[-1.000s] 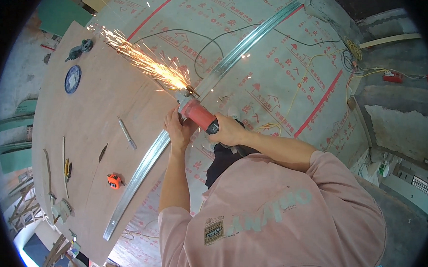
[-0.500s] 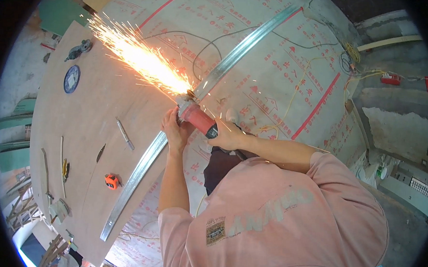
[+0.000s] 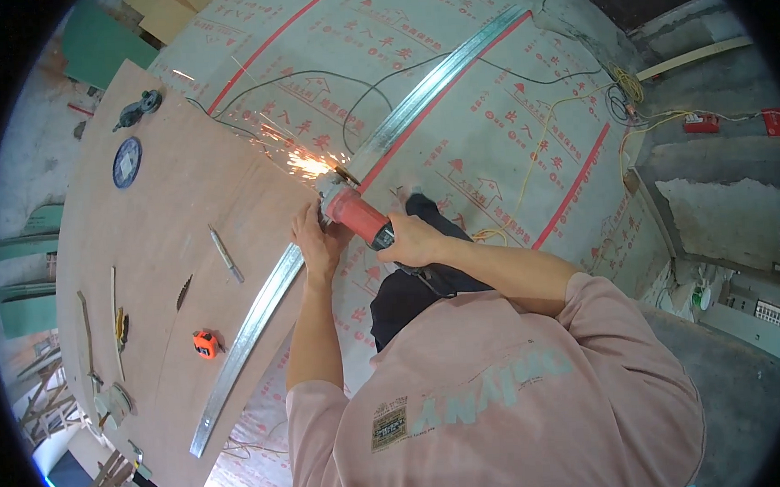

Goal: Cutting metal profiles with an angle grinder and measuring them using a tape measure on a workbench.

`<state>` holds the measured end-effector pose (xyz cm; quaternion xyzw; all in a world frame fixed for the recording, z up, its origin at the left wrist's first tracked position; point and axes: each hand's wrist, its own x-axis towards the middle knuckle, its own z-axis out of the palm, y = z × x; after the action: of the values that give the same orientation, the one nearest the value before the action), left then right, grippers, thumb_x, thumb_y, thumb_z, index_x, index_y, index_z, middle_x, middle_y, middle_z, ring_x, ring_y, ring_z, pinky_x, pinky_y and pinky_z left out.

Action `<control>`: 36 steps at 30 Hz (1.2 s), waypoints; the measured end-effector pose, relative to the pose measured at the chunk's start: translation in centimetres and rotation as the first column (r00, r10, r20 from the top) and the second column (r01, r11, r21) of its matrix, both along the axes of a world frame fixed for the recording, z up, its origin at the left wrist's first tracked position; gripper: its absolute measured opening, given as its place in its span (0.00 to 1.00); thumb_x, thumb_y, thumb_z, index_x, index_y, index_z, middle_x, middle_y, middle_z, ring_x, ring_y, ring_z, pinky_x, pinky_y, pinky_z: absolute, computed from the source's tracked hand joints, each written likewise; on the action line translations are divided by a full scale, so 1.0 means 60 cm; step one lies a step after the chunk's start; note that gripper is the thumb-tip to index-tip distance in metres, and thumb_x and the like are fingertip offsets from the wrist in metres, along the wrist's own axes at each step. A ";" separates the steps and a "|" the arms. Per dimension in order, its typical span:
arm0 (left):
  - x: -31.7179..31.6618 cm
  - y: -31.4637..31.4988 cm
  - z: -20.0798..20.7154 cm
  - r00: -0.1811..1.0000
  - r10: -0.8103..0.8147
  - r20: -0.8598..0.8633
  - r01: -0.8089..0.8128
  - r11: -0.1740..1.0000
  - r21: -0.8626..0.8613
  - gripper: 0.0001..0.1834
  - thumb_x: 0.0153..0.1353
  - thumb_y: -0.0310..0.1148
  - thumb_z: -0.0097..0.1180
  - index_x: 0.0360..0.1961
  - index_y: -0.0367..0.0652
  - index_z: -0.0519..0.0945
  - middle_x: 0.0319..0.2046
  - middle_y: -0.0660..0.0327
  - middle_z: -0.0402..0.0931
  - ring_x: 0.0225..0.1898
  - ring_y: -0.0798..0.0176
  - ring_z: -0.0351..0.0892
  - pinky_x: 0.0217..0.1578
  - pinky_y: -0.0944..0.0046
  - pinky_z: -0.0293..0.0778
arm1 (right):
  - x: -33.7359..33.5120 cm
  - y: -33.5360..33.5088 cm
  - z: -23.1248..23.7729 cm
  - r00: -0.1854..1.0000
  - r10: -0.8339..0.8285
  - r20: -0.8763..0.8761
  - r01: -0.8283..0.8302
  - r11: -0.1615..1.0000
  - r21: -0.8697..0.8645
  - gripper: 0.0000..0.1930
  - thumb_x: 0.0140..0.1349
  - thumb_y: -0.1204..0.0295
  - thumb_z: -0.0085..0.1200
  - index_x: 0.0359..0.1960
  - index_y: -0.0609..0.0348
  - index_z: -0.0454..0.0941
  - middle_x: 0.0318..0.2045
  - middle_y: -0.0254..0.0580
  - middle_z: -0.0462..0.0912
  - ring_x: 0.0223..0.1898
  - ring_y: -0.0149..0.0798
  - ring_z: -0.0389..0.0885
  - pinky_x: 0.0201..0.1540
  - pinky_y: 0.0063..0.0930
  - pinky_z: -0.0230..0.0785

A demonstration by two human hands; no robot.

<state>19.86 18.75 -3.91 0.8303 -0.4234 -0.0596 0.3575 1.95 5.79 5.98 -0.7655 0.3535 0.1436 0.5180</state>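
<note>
An angle grinder (image 3: 357, 212) with a red body is in my right hand (image 3: 413, 240), whose fingers wrap its black rear end. Its disc meets a long shiny metal channel (image 3: 258, 325), and a short burst of sparks (image 3: 311, 164) flies off toward the far left. My left hand (image 3: 317, 240) is closed over the channel just beside the grinder's head; its fingertips are partly hidden. One stretch of the channel lies across a wooden board (image 3: 164, 229), while the far stretch (image 3: 439, 82) reaches out past the board's edge over the covered floor.
On the board lie an orange tape measure (image 3: 206, 344), a pen-like tool (image 3: 226, 254), a blue round disc (image 3: 126, 162), a dark grey tool (image 3: 139, 109) and yellow-black pliers (image 3: 122, 328). Dark cable (image 3: 310, 72) and yellow cord (image 3: 540, 152) trail over the printed floor sheet (image 3: 482, 142).
The spark stream has shrunk from a long bright plume to a short burst. The grinder has tilted slightly and its disc edge shows more. Both hands keep their grip.
</note>
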 end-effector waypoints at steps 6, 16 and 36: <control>0.005 0.006 -0.003 0.996 -0.001 -0.094 0.003 1.000 0.016 0.29 0.52 0.31 0.68 0.57 0.40 0.79 0.53 0.54 0.79 0.58 0.48 0.73 0.61 0.50 0.60 | -0.007 0.009 0.001 1.000 -0.023 -0.019 0.022 0.997 -0.067 0.29 0.44 0.59 0.71 0.43 0.68 0.75 0.37 0.60 0.85 0.43 0.56 0.86 0.48 0.44 0.75; 0.010 0.007 -0.008 0.999 -0.033 -0.042 0.034 0.999 0.029 0.29 0.53 0.27 0.66 0.59 0.40 0.77 0.56 0.49 0.75 0.59 0.44 0.72 0.61 0.48 0.64 | -0.031 0.008 -0.017 1.000 -0.008 0.012 0.008 0.999 0.033 0.26 0.45 0.61 0.70 0.39 0.69 0.76 0.34 0.57 0.83 0.38 0.53 0.85 0.44 0.43 0.75; -0.165 0.009 0.210 0.064 0.012 -0.998 -0.675 0.737 -0.035 0.24 0.63 0.40 0.66 0.52 0.41 0.70 0.44 0.59 0.78 0.45 0.61 0.81 0.48 0.57 0.78 | -0.004 0.023 0.073 0.895 0.242 0.374 -0.249 0.968 -0.030 0.33 0.54 0.62 0.68 0.54 0.65 0.62 0.38 0.66 0.82 0.43 0.70 0.81 0.45 0.56 0.74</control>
<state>9.97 19.32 8.67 0.5413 0.1327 -0.3679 0.7443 1.71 7.17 10.38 -0.8125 0.1473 0.0623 0.5606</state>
